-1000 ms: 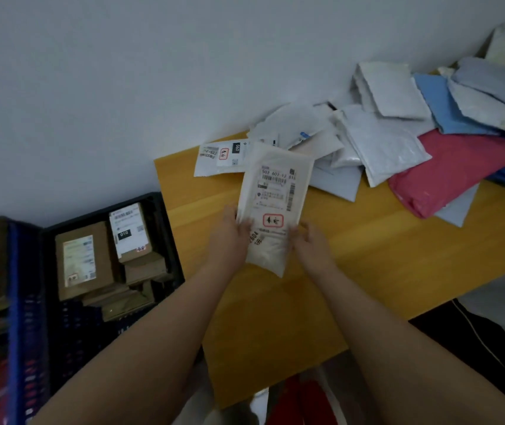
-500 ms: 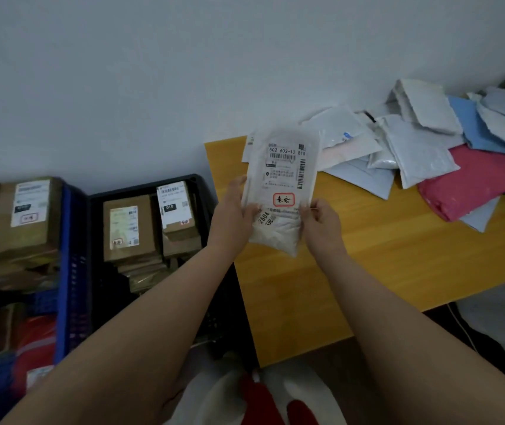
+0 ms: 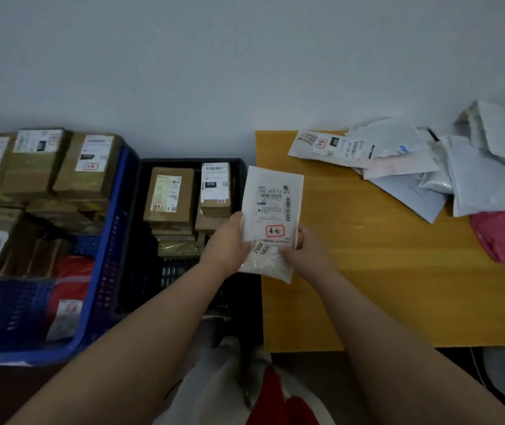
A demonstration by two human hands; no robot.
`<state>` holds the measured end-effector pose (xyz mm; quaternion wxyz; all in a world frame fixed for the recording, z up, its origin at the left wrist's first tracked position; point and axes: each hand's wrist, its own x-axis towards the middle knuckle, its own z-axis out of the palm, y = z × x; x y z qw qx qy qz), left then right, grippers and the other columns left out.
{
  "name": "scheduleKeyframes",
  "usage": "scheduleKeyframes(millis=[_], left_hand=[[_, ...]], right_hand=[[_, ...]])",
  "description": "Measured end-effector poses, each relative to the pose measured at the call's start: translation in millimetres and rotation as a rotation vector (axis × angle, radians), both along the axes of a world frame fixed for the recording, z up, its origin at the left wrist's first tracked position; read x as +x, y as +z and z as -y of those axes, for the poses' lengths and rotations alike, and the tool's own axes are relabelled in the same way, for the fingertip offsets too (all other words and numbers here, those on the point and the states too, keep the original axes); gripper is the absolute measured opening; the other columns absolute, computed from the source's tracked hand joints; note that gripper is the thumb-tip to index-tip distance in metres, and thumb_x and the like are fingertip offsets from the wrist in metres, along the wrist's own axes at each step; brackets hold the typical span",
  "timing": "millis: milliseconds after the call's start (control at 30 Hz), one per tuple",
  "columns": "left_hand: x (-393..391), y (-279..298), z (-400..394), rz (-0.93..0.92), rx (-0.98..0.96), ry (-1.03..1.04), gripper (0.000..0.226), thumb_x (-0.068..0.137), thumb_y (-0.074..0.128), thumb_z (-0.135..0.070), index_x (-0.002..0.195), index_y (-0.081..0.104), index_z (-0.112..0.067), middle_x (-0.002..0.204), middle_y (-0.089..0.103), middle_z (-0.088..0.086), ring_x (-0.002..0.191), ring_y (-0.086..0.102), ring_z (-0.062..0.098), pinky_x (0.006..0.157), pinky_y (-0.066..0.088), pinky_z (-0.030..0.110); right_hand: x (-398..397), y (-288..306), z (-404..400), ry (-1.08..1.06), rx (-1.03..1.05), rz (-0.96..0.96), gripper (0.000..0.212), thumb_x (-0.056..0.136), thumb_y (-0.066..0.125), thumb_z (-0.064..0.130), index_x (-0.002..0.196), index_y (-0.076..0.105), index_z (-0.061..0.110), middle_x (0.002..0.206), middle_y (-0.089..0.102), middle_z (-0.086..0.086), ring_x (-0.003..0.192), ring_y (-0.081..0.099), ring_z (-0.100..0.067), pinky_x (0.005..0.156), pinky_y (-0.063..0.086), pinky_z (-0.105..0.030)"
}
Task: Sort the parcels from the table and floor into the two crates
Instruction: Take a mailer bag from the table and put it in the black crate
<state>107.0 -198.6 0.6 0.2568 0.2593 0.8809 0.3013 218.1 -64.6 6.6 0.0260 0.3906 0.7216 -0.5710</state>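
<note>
Many cardboard boxes already fill the blue crate [image 3: 113, 240] far left of the hands and the black crate [image 3: 140, 240] just beside the left hand [image 3: 226, 243]. Both hands pinch one white labelled mailer [image 3: 271, 222], right hand [image 3: 302, 256] at its lower edge, above the table's [image 3: 368, 286] left edge. A heap of mailers [image 3: 447, 167] remains beyond the right hand. The black crate's near half looks open.

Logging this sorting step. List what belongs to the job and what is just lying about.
Job: white parcel held by left hand and right hand; black crate; blue crate; parcel pile on table.

Lying about: black cable; red-and-white cloth.
</note>
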Motion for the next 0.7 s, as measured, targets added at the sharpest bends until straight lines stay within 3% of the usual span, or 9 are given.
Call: scheduleKeyframes(millis=[100, 233, 300, 467, 700], left_hand=[[3.4, -10.5, 14.9, 0.039, -0.137, -0.052, 0.068, 0.09, 0.063, -0.018, 0.148, 0.027, -0.017, 0.136, 0.046, 0.013, 0.12, 0.051, 0.03, 0.096, 0.045, 0.04], [0.7, -24.9, 40.3, 0.085, -0.312, -0.116, 0.062, 0.093, 0.059, -0.024, 0.149, 0.031, -0.02, 0.134, 0.043, 0.017, 0.119, 0.05, 0.033, 0.1, 0.045, 0.038], [-6.0, -29.1, 55.0, 0.108, -0.372, -0.148, 0.056, 0.092, 0.06, -0.025, 0.144, 0.04, -0.017, 0.135, 0.044, 0.017, 0.12, 0.051, 0.033, 0.099, 0.045, 0.036], [-30.4, -56.0, 93.6, 0.196, -0.484, -0.195, 0.057, 0.09, 0.064, -0.022, 0.143, 0.043, -0.014, 0.143, 0.043, 0.011, 0.125, 0.049, 0.026, 0.098, 0.042, 0.027], [-56.7, -136.2, 114.6, 0.24, -0.532, -0.218, 0.045, 0.093, 0.061, -0.021, 0.133, 0.052, -0.005, 0.139, 0.046, 0.015, 0.122, 0.051, 0.027, 0.097, 0.045, 0.029]], right_hand=[[-10.3, -12.8, 12.4, 0.109, 0.046, 0.092, 0.046, 0.086, 0.062, -0.001, 0.127, 0.049, 0.016, 0.123, 0.062, -0.005, 0.115, 0.059, -0.024, 0.093, 0.052, -0.042], [-21.6, -34.6, 36.4, 0.252, 0.158, 0.225, 0.069, 0.082, 0.07, 0.004, 0.141, 0.035, 0.016, 0.13, 0.054, -0.006, 0.112, 0.057, -0.021, 0.08, 0.053, -0.03], [-28.6, -42.6, 50.6, 0.312, 0.157, 0.284, 0.078, 0.083, 0.071, 0.008, 0.147, 0.026, 0.019, 0.133, 0.051, -0.007, 0.113, 0.056, -0.023, 0.084, 0.052, -0.032], [-54.1, -69.3, 89.6, 0.548, 0.206, 0.424, 0.057, 0.086, 0.066, 0.019, 0.138, 0.042, 0.014, 0.132, 0.051, -0.01, 0.115, 0.055, -0.026, 0.091, 0.049, -0.032], [-79.7, -149.9, 129.2, 0.535, 0.143, 0.494, 0.052, 0.088, 0.061, 0.026, 0.137, 0.047, 0.012, 0.135, 0.049, -0.012, 0.118, 0.055, -0.027, 0.1, 0.048, -0.036]])
